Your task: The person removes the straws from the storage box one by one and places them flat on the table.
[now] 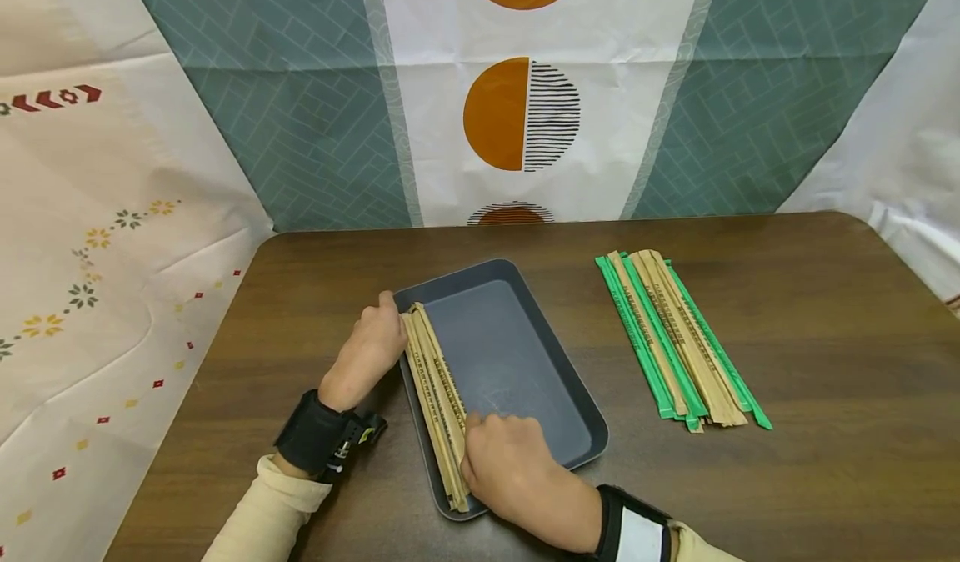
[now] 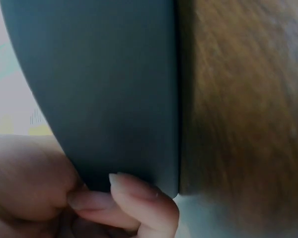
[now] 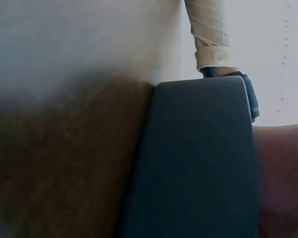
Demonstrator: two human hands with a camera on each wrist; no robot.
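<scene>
A dark grey rectangular tray (image 1: pixel 517 353) lies at a slant on the table. Along its left side rest several chopsticks in tan paper sleeves (image 1: pixel 433 399). My left hand (image 1: pixel 369 347) grips the tray's far left corner, beside the sleeves' far ends; in the left wrist view its curled fingers (image 2: pixel 144 203) press against the outer wall. Near the front, my right hand (image 1: pixel 517 472) reaches over the tray's edge with bent fingers and holds the sleeves at their right side. Its fingertips are hidden under the hand.
Right of the tray, a loose pile of green and tan chopstick sleeves (image 1: pixel 675 345) lies on the brown wooden table (image 1: pixel 840 362). Patterned cloth (image 1: pixel 315 128) hangs behind the table's far edge, and a white flowered cloth (image 1: pixel 112 362) hangs on the left.
</scene>
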